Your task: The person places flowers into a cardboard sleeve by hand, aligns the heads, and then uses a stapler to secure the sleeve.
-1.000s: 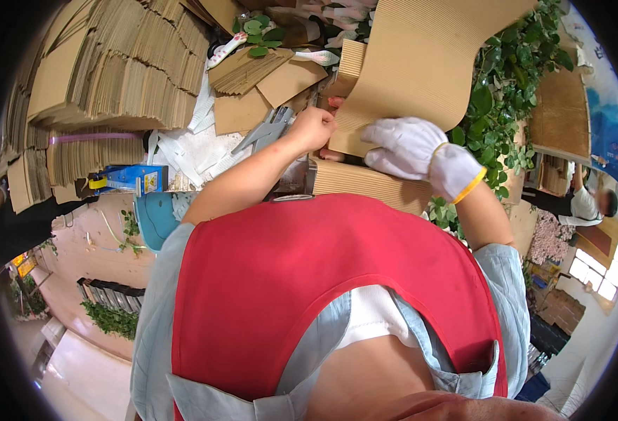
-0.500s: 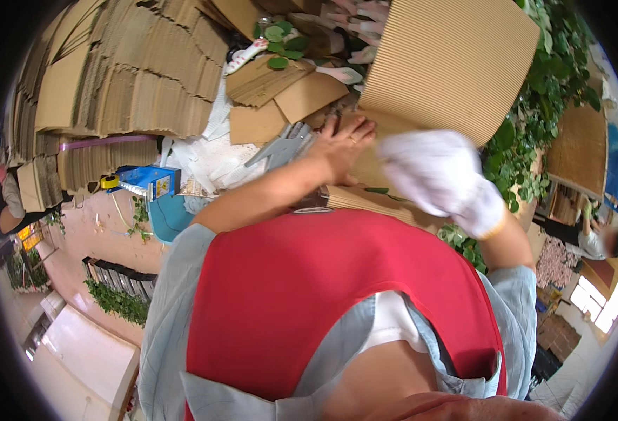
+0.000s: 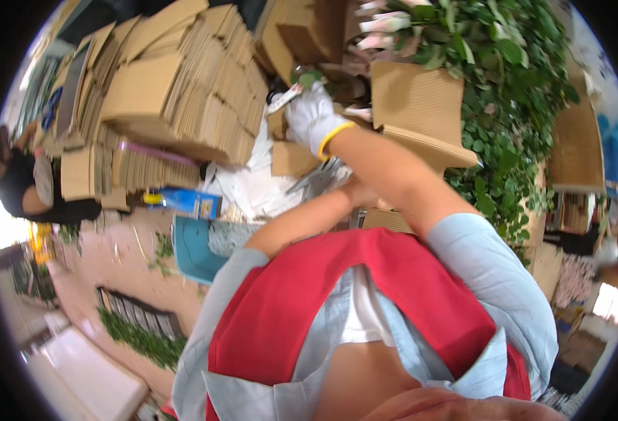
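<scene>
We are finding the right hand (image 3: 312,121) over cardboard pieces (image 3: 292,161) and the left hand (image 3: 366,195) by corrugated board (image 3: 387,221), perhaps steadying it; neither grip is showing clearly.

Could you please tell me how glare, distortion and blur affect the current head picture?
In the head view, the window at far right and a bright patch at far left are washed out to white; in the head view, a round fisheye rim fades to black; in the head view, the gloved right hand looks slightly soft.

wearer's two hands (image 3: 312,121), one teal tub (image 3: 195,254), one red apron (image 3: 281,302)
</scene>
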A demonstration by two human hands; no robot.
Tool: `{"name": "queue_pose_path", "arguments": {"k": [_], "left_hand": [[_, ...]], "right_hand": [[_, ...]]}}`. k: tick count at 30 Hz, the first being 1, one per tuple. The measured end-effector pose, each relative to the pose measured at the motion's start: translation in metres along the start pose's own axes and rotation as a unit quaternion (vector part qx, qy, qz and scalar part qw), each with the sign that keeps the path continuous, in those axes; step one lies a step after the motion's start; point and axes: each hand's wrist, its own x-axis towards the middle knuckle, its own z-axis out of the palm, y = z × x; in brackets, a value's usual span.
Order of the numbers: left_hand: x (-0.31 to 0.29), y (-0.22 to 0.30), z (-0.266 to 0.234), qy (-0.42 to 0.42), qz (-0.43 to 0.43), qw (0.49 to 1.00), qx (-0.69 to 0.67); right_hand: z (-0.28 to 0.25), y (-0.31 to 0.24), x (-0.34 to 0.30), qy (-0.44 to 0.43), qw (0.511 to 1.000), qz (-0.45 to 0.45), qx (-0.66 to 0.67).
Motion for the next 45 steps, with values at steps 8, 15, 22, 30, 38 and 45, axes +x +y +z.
{"name": "queue_pose_path", "arguments": {"k": [8,15,22,30,38,45], "left_hand": [[0.010,-0.060,0.027,0.240,0.190,0.951,0.048],[-0.003,-0.005,0.001,0.105,0.068,0.964,0.235],[-0.006,-0.004,-0.008,0.063,-0.043,0.966,0.246],[-0.002,-0.009,0.007,0.113,-0.008,0.976,0.187],[-0.033,-0.025,0.010,0.224,-0.008,0.962,0.159],[-0.070,-0.015,-0.017,0.335,0.010,0.942,0.005]], "right_hand": [[-0.055,-0.008,-0.016,0.088,0.989,-0.100,-0.066],[-0.173,0.078,-0.082,0.378,0.895,0.005,0.236],[-0.211,0.146,-0.216,-0.247,0.760,0.228,0.556],[-0.051,0.138,-0.246,-0.315,0.474,0.394,0.722],[-0.030,0.118,-0.237,-0.328,0.543,0.405,0.659],[-0.043,0.119,-0.222,-0.385,0.695,0.361,0.488]]}}
